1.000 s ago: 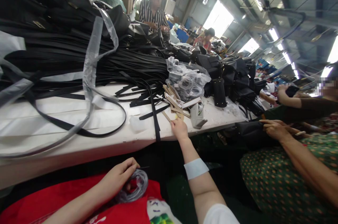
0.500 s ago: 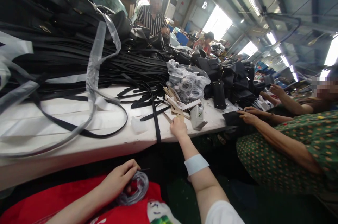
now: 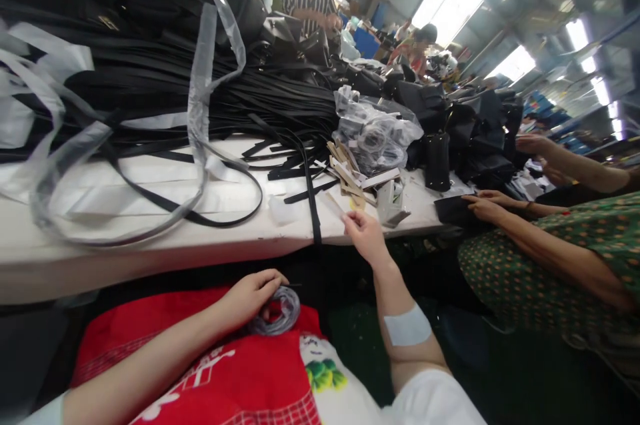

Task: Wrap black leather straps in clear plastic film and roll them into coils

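Observation:
My left hand (image 3: 257, 297) is closed around a coil (image 3: 289, 313) of clear, greyish plastic-wrapped cord or strip, above the red apron on my lap. A thin dark tip sticks out by its fingers. My right hand (image 3: 367, 235), over the table's front edge, pinches the near end of a narrow tan strip (image 3: 334, 203). Just beyond it lies a loose pile of tan and white strips (image 3: 349, 171), beside a small white box-like holder (image 3: 393, 203). A black strap (image 3: 311, 195) hangs over the table edge left of the right hand.
Black straps (image 3: 215, 101) are heaped along the white table (image 3: 165, 238), with a looped plastic-sleeved strap (image 3: 201, 85) on top. A bag of clear coils (image 3: 375, 135) and black bags (image 3: 470, 128) stand farther right. A co-worker in a green dotted garment (image 3: 550, 271) handles black material at right.
My right hand has drawn back slightly from the strip pile with the tan strip pinched in it. The left hand keeps its hold on the coil. The view has tilted down and left.

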{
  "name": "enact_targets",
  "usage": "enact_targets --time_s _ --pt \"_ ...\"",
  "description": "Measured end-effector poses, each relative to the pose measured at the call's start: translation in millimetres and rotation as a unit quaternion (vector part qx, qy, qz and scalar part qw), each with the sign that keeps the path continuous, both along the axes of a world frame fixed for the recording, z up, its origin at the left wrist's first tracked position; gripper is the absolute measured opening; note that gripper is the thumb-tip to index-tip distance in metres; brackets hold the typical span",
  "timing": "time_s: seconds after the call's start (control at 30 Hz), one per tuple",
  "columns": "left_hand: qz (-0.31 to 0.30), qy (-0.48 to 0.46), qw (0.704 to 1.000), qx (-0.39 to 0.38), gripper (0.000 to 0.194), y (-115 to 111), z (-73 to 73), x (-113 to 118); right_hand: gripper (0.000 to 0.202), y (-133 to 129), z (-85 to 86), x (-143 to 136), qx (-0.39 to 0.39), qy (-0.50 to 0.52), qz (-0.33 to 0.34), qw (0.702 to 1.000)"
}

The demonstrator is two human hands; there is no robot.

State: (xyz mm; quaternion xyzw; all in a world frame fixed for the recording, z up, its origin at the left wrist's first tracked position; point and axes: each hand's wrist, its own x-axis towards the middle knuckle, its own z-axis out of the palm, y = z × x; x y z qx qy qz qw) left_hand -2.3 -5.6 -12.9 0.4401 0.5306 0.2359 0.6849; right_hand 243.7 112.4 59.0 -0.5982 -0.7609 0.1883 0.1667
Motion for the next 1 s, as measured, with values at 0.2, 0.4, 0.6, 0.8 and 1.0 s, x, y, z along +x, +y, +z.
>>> enact_targets --time_s 0.2,0.4,0.6,0.8,1.0 --pt "0.007 -0.001 1.0 -0.023 0.046 0.2 0.2 2.5 0.017 -75.8 50.2 -30.8 -0.177 -0.053 0.273 0.944" --pt "0.01 0.002 1.0 0.0 0.042 -2.2 6.6 4.4 0.025 -92.9 23.1 -68.2 -0.126 -0.181 0.301 0.928" --pt "0.011 0.009 0.999 0.049 0.037 -1.9 6.1 -1.3 0.02 -85.0 4.2 -75.5 -0.131 -0.14 0.253 0.948" --pt "-0.022 0.02 0.994 0.101 0.04 -0.9 19.6 -1.7 0.014 -71.6 13.9 -49.5 -0.209 0.116 0.235 0.942" --pt "-0.04 0.071 0.98 0.18 0.037 -7.9 22.9 7.6 0.029 -73.3 -41.8 -48.1 -0.273 0.242 0.072 0.928"
